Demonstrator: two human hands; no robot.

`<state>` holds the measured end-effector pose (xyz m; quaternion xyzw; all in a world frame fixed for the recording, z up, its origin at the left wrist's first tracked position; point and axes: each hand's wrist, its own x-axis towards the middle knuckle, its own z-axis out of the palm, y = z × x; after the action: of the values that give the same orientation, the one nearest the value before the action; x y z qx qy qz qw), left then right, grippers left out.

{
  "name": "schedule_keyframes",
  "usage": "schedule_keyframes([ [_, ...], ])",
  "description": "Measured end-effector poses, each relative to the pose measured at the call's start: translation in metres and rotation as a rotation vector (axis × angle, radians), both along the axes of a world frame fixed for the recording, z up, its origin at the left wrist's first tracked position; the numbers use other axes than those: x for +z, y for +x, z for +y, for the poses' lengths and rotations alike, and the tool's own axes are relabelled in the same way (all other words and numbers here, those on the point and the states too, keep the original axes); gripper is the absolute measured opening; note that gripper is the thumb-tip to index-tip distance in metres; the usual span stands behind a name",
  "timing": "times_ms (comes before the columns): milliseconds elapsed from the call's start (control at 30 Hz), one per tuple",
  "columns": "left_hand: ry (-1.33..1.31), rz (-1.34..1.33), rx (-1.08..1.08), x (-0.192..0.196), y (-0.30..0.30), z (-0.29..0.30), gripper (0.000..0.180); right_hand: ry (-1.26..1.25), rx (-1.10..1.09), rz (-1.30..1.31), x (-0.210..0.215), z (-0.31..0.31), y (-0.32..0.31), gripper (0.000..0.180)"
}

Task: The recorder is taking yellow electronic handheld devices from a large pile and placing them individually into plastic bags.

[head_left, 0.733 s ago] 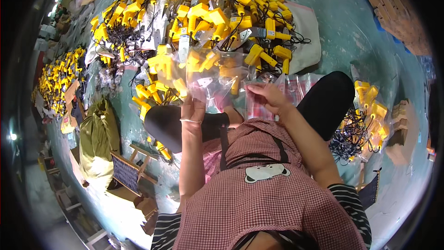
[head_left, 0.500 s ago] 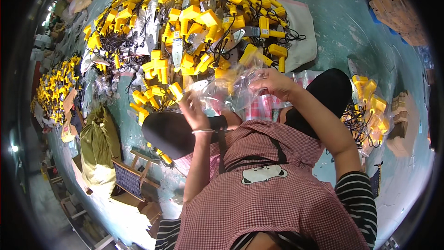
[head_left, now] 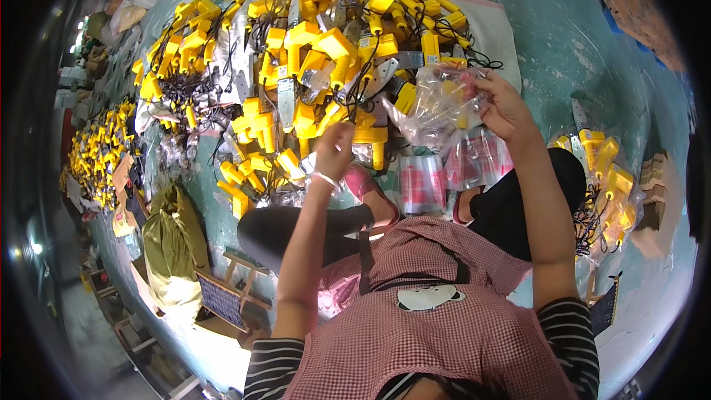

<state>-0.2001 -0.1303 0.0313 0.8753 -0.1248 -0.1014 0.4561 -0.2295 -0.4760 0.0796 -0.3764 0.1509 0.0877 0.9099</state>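
Observation:
My right hand is closed on a crumpled clear plastic bag, held up over the near right of a big heap. The heap is of yellow electric tools with pistol-like handles, flat grey metal plates and black cords. My left hand hovers at the heap's near edge with fingers curled; what is in them, if anything, is hidden. Below the bag, flat clear bags with red-and-white print lie on the floor between my feet.
Bagged yellow tools lie by my right knee, beside stacked cardboard. To the left are an olive sack, a small wooden stool and another yellow heap. Brown stacks stand far right.
My right hand has moved right and forward with the plastic bag. The left hand has shifted right and forward toward the heap, its fingers now more curled. The flat bags are more exposed.

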Motion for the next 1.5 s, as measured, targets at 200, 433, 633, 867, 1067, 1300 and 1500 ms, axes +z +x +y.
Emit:
schedule_keyframes([
  [200,0.658,-0.346,0.131,-0.037,0.129,-0.029,0.039,-0.299,0.137,0.041,0.014,0.019,-0.007,0.028],
  [433,1.168,-0.215,-0.092,-0.043,0.174,-0.073,0.045,-1.008,0.057,-0.110,-0.025,0.028,-0.013,0.024],
  [633,0.315,0.340,-0.019,-0.023,0.147,-0.034,0.045,-1.559,0.062,-0.206,-0.046,0.028,-0.005,0.020],
  [867,-0.030,-0.269,-0.013,0.000,-0.017,-0.010,0.035,-1.157,0.190,0.111,-0.034,0.045,0.007,0.030],
  [1067,0.384,-1.081,-0.245,0.070,-0.058,0.008,0.023,-0.926,-0.061,0.162,-0.008,0.034,-0.002,0.032],
  [1300,-0.191,-0.614,0.032,0.034,-0.033,-0.016,0.024,-0.795,-0.349,-0.028,0.050,0.005,-0.032,0.031],
  [1500,-0.495,-0.081,0.246,-0.030,0.022,-0.044,0.021,-0.607,-0.401,-0.017,0.062,0.014,-0.030,0.028],
])
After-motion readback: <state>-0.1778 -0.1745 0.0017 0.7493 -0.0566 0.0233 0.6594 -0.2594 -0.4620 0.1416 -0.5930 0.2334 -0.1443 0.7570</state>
